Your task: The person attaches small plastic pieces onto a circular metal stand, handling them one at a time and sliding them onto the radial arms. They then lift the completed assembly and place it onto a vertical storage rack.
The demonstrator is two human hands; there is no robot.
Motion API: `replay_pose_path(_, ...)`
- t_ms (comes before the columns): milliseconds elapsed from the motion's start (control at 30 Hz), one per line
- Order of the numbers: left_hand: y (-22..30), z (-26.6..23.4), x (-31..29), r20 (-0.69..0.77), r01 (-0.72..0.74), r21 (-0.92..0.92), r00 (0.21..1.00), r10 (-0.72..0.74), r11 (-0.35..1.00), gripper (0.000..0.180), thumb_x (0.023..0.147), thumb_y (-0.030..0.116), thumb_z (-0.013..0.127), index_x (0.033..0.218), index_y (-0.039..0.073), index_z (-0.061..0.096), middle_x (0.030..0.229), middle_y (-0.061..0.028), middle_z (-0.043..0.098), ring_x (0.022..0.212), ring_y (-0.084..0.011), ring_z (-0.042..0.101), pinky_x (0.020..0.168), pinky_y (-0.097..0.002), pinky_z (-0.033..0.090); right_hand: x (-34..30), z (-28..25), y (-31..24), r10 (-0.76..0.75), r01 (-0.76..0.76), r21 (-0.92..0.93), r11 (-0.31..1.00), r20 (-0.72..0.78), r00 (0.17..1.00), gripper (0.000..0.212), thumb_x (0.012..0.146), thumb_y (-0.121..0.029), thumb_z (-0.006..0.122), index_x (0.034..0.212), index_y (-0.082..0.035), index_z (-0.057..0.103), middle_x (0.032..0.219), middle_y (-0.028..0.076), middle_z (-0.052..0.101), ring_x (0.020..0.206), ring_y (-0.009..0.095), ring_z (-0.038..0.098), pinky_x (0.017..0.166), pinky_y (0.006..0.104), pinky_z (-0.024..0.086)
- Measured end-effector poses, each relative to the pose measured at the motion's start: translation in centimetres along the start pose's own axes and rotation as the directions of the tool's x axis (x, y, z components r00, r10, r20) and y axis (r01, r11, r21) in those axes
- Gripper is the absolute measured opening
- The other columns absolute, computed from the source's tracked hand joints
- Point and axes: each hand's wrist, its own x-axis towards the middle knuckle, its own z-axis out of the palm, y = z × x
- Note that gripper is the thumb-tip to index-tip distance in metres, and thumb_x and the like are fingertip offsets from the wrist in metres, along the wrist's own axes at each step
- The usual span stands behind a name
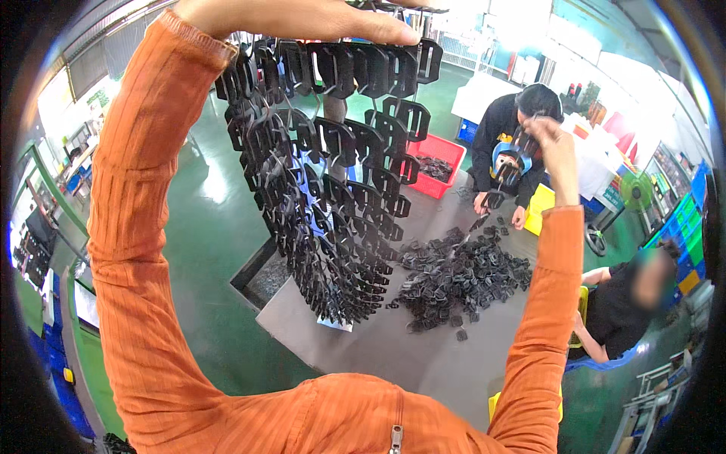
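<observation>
Two co-workers sat by a grey mat (423,356) spread on the green workshop floor (204,250), where a heap of small black plastic clips (461,276) lay loose, with a red crate (437,163) behind it. Both orange-sleeved arms were raised high and well apart. The left hand (302,17) lay with fingers straight and together along the top of a big hanging rack of black clips (325,181), thumb hidden. The right hand (550,140) was pinched shut on a small bunch of clips (523,145), off to the rack's right, above the heap.
</observation>
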Motion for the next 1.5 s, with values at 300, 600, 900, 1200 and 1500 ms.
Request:
replay_pose_path(300, 0.4, -1.9, 0.7, 0.139, -0.097, -0.101, 0.984, 0.11, 0.99, 0.068, 0.085, 0.046, 0.059, 0.131, -0.003, 0.045, 0.125, -0.0234, 0.051, 0.11, -0.0325, 0.055, 0.096, -0.0388, 0.044, -2.6, 3.5, -5.3, -0.118, 0.114, 0.034, 0.993, 0.168, 0.979, 0.031, 0.083, -0.024, 0.063, 0.102, 0.0, 0.066, 0.092, 0.014, 0.069, 0.085, 0.02, 0.066, 0.079, 0.0328, 0.049)
replay_pose_path(600, 0.4, -0.8, 0.8, -0.023, -0.236, -0.129, 0.972, 0.235, 0.963, 0.048, 0.083, 0.031, 0.066, 0.12, 0.002, 0.058, 0.118, -0.018, 0.059, 0.105, -0.0284, 0.059, 0.09, -0.0357, 0.047, -2.8, 3.9, -18.8, -0.324, 0.04, 0.66, 0.75, 0.314, 0.893, 0.034, 0.087, -0.028, 0.062, 0.112, -0.003, 0.063, 0.097, 0.007, 0.068, 0.083, 0.011, 0.064, 0.076, 0.0235, 0.05)
replay_pose_path(900, 1.0, -0.6, 1.0, -0.02, -0.191, -0.084, 0.982, 0.19, 0.978, 0.043, 0.085, 0.029, 0.064, 0.119, 0.004, 0.059, 0.116, -0.0172, 0.06, 0.101, -0.0279, 0.061, 0.087, -0.035, 0.049, -2.5, 3.8, -19.4, -0.283, 0.094, 0.552, 0.828, 0.268, 0.921, 0.025, 0.087, -0.019, 0.062, 0.102, 0.001, 0.066, 0.09, 0.007, 0.068, 0.073, 0.012, 0.065, 0.067, 0.0246, 0.053)
replay_pose_path(1200, 3.8, -3.0, 1.4, 0.086, -0.139, -0.069, 0.986, 0.145, 0.988, 0.045, 0.088, 0.03, 0.06, 0.118, -0.003, 0.057, 0.114, -0.018, 0.061, 0.095, -0.025, 0.062, 0.083, -0.0325, 0.05, -4.7, 3.6, -19.4, -0.175, 0.055, 0.632, 0.773, 0.129, 0.976, 0.029, 0.087, -0.027, 0.061, 0.105, -0.005, 0.066, 0.085, -0.001, 0.065, 0.064, 0.003, 0.052, 0.057, 0.0182, 0.041)
replay_pose_path(1500, 3.1, -0.5, 2.3, -0.034, -0.22, -0.075, 0.975, 0.217, 0.973, 0.041, 0.086, 0.03, 0.061, 0.117, 0.002, 0.06, 0.109, -0.0155, 0.062, 0.096, -0.0283, 0.062, 0.082, -0.0339, 0.049, -6.5, 4.6, -19.2, -0.156, 0.033, 0.761, 0.648, 0.091, 0.984, 0.024, 0.093, -0.021, 0.05, 0.1, -0.003, 0.065, 0.085, 0.002, 0.066, 0.071, 0.007, 0.06, 0.065, 0.0231, 0.05)
